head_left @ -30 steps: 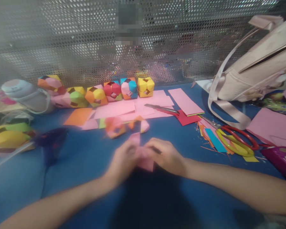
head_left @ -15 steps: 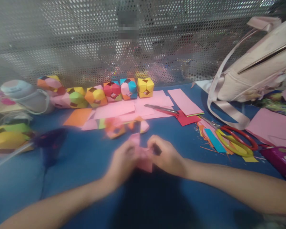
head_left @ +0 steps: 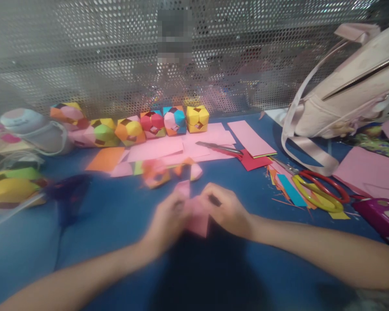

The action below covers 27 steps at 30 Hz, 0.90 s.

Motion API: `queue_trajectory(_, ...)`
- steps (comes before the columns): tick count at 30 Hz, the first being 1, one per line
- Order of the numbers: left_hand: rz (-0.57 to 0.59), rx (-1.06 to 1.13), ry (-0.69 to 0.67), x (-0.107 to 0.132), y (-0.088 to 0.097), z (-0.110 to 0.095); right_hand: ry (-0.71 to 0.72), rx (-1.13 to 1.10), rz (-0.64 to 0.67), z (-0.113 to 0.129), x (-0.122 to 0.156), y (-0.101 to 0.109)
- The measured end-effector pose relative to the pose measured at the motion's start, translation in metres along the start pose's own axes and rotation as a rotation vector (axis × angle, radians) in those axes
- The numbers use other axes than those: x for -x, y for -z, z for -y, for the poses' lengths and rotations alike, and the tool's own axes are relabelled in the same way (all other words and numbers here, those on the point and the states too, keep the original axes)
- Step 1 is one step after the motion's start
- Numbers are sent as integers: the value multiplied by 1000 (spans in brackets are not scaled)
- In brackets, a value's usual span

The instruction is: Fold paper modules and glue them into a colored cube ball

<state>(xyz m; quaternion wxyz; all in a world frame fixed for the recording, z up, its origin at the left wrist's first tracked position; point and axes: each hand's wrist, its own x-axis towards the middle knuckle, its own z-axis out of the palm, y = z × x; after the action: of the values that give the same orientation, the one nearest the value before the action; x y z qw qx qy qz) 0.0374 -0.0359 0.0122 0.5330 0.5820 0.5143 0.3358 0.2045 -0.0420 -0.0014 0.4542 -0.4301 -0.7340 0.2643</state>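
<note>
A small pink piece of paper [head_left: 198,219], partly folded, is held up between my two hands over the blue table. My left hand [head_left: 170,218] grips its left side, with a narrow pink end sticking up above the fingers. On the right edge, the curled fingers of my right hand [head_left: 225,209] pinch the same paper. Blur hides the finer folds. Just beyond my hands lie orange and pink folded paper pieces [head_left: 155,173], apart from both hands.
Several colourful paper balls, one a yellow one [head_left: 197,119], line the back beside pink sheets [head_left: 155,150]. Scissors with yellow handles [head_left: 316,196] lie over paper scraps at right, near a pink bag [head_left: 337,95]. A dark glue gun [head_left: 68,194] stands at left.
My right hand has shifted slightly, and more of the pink paper's lower part shows flat between my hands. My left hand has stayed in place.
</note>
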Motion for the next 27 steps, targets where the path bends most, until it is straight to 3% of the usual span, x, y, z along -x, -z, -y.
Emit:
queue_trajectory(5,-36,-2,6,0,-1,-2,11,11,-18,-2,0,-1)
queue_trajectory(9,-22,-27,-25,-1,-1,-1,169,47,-48,-3,1,-1)
queue_trajectory(12,-9,-30,-27,-1,0,1,218,-25,20,-1,0,3)
queue_trajectory(18,-10,-5,-33,-1,1,1,-335,-351,44,1,-7,10)
queue_trajectory(24,-15,-22,-11,-2,1,-2,-614,-851,176,-8,-12,-1)
queue_trajectory(27,-19,-25,-5,-4,1,-2,-675,-900,167,-10,-11,-2)
